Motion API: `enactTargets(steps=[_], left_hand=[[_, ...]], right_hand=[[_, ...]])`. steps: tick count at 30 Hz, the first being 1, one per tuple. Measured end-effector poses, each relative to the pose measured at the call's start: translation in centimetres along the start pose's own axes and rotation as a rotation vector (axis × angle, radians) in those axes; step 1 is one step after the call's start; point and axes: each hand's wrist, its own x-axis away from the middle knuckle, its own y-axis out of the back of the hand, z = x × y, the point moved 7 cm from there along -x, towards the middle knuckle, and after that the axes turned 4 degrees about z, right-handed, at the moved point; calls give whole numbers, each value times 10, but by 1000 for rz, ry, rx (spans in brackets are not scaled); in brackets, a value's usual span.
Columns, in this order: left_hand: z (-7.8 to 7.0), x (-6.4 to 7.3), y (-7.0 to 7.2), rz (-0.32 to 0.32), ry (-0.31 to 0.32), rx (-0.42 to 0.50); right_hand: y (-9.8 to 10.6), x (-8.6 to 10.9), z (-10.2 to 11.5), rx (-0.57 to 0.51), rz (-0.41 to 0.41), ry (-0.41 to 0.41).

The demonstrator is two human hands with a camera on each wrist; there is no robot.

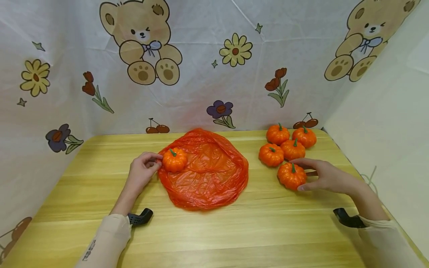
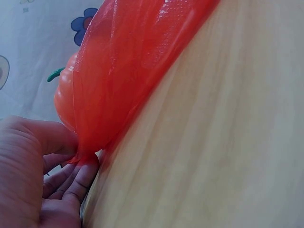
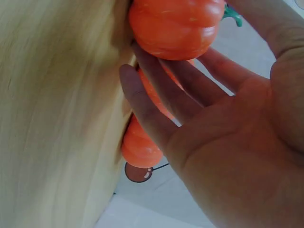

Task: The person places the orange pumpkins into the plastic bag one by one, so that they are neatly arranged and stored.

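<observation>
Left grip (image 1: 140, 170): the person's left hand pinches the edge of a red plastic bag (image 1: 204, 180) between its digits; the left wrist view shows the film gathered at the fingertips. The bag is spread on the table (image 1: 234, 234) to the right of this grip. One orange miniature pumpkin with a green stem (image 1: 174, 162) sits immediately right of the left grip, upright at the bag's near-grip edge. From the left wrist side, film covers part of this pumpkin, while its stem stands clear.

Right grip (image 1: 326, 178): the person's right hand is spread about a second miniature pumpkin (image 1: 289, 176), fingers mostly straight and not curled around it. This pumpkin stands upright just left of the palm, with the thumb on its near side and the index finger on its far side. Firm contact cannot be confirmed.

Four further miniature pumpkins (image 1: 293, 150) form a close cluster beyond the right grip, extending to its left. All four stand on the table, green stems up. The bag lies between the two grips, well apart from the right one.

Each wrist, behind its grip, carries a black device (image 1: 142, 217) beside a beige sleeve (image 1: 107, 238). Beyond both grips hangs a white backdrop (image 1: 197, 22) printed with bears, flowers and cherries.
</observation>
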Motion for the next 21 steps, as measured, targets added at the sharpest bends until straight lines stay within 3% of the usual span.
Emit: enactTargets(steps=[21], left_hand=[[-2, 0, 0, 6, 6, -18]], right_hand=[[-8, -6, -3, 13, -52, -10]])
